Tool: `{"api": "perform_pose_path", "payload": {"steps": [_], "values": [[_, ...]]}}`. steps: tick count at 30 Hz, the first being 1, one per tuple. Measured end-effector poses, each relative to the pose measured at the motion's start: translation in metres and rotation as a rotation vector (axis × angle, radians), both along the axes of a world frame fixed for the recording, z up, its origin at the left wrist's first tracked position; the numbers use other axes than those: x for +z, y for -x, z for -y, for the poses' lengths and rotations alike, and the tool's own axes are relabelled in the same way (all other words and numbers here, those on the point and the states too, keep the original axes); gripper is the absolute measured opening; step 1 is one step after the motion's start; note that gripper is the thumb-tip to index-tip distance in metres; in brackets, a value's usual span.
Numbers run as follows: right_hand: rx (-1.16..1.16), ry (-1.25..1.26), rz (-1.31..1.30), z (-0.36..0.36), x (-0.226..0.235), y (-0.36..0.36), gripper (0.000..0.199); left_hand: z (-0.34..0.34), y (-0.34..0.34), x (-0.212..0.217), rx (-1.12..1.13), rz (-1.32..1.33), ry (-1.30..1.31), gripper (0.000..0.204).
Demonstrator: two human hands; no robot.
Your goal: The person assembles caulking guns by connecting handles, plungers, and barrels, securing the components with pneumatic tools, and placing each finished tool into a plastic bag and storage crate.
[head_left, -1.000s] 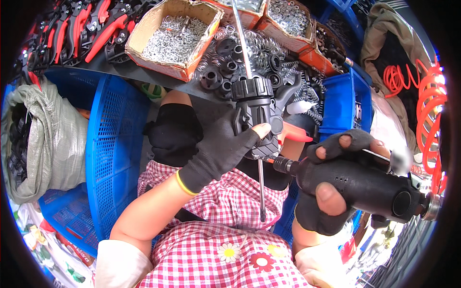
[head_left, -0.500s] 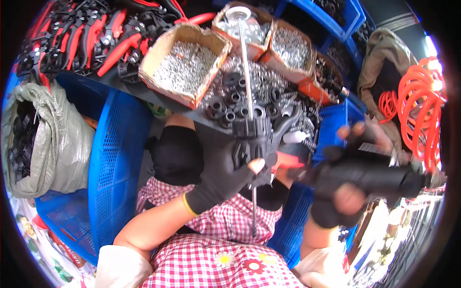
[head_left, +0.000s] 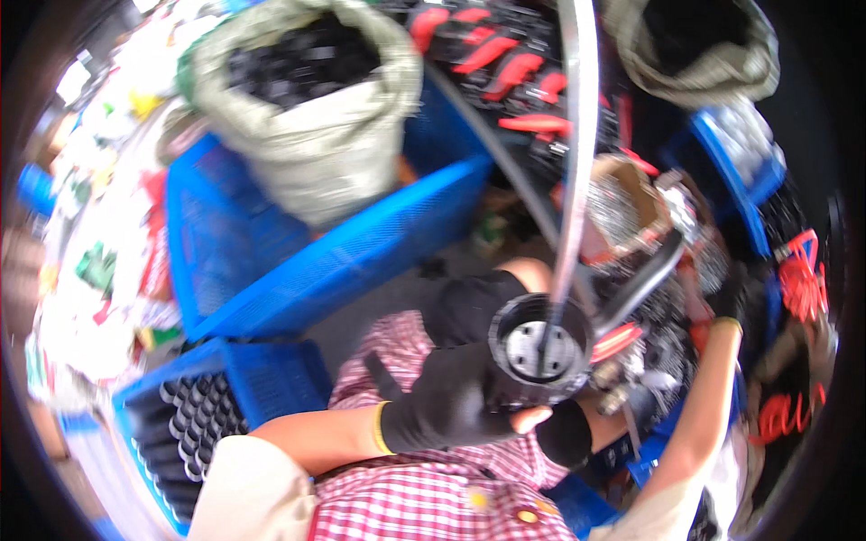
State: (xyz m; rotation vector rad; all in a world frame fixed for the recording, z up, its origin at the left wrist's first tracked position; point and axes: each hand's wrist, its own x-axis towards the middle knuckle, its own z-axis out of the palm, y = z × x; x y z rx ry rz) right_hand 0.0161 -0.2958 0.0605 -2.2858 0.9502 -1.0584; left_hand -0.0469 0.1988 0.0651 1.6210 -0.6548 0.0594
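- Your left hand (head_left: 460, 401), in a fingerless black glove, is curled round a black cup (head_left: 501, 365), its bare thumb tip showing under the cup's near side.
- The cup is above your lap, mouth turned up toward the view; a pale disc (head_left: 523, 347) with small dark holes shows inside it.
- A metal rod (head_left: 577, 153) rises from the cup's mouth to the upper edge of the view.
- A black lever (head_left: 642, 278) slants up and right beside the cup, with a red part (head_left: 618, 343) just under it.
- Your right hand (head_left: 726, 298), also gloved, reaches out among the parts at the right; it is blurred, so you cannot tell how far its fingers are spread or whether they hold anything.
- Loose springs (head_left: 663, 325) lie between the lever and your right hand.
- Past the lever, a carton (head_left: 639, 180) of small metal parts sits on the counter (head_left: 505, 153), with red-handled tools (head_left: 505, 68) beyond it.
- Left of your knees stands a blue crate (head_left: 361, 261), a pale sack (head_left: 316, 171) of black parts in it.
- Nearer, a blue bin (head_left: 280, 379) holds stacked black tubes (head_left: 194, 419).
- At far right hangs a red hose (head_left: 803, 284).
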Motion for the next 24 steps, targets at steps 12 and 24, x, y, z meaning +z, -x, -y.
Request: {"api": "perform_pose_path", "payload": {"steps": [12, 24], "values": [[1.539, -0.022, -0.071, -0.464, -0.003, 0.116, 0.123, -0.232, 0.112, -0.024, 0.056, -0.120, 0.263, 0.068], [1.569, 0.047, -0.481, -0.508, 0.010, 0.119, 0.126, -0.424, 0.335, -0.399, 1.474, -1.459, -0.380, 0.065]]}}
